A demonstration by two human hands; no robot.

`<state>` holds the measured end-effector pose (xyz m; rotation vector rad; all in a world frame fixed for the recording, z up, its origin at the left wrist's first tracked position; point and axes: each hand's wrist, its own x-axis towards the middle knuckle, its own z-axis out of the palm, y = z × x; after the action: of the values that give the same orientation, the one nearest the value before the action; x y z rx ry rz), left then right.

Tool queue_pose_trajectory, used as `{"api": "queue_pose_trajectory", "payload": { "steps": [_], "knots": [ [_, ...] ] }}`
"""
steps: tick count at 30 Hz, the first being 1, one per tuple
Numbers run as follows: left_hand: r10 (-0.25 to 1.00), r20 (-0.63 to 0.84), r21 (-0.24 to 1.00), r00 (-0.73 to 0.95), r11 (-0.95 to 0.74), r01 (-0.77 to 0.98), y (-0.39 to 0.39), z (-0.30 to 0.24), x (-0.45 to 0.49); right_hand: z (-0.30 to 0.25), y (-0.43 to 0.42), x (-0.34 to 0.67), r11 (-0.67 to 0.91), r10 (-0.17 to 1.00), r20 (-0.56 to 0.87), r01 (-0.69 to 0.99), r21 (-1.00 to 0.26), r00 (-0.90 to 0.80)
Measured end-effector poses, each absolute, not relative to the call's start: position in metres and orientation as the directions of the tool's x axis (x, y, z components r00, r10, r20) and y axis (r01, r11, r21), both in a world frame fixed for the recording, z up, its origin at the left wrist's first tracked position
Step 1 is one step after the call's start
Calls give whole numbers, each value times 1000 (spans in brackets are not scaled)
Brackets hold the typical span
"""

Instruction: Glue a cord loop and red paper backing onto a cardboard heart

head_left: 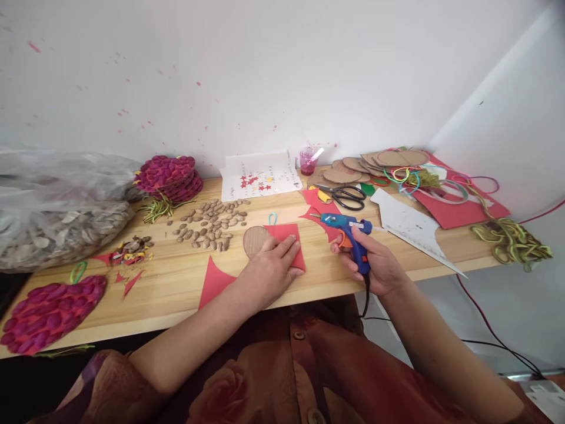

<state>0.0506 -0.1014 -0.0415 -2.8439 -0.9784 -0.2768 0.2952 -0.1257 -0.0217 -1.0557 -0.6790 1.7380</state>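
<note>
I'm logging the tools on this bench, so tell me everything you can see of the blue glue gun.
The blue, plastic-looking glue gun is in the person's bare right hand, tilted above the pale wooden table. Its narrow nozzle points toward the person's left, over red paper scraps; contact there is unclear. It has a lighter blue front, an orange trigger, a small pale label and a red switch-like patch on the handle. A black cord hangs from the handle's end.

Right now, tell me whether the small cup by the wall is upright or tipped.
Upright: the cup stands on its base, a white stick poking out above.
</note>
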Motion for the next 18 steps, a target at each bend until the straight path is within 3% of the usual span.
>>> {"api": "queue_pose_trajectory", "payload": {
  "steps": [4,8,12,18],
  "knots": [
    [626,197,-27,754,-766,643,-102,-42,51,-19,-130,300,-369,923,-345,-639,-675,-169],
    [650,148,-27,745,-751,660,-101,-40,53,-11,-135,308,-206,960,-276,-792,-575,-50],
    [636,154,-30,756,-762,647,-101,-40,54,-4,-139,317,-93,984,-177,-820,-565,10],
    [697,136,-13,704,-709,705,-104,-38,61,-18,-138,317,-148,984,-168,-800,-582,-59]
  ]
}}
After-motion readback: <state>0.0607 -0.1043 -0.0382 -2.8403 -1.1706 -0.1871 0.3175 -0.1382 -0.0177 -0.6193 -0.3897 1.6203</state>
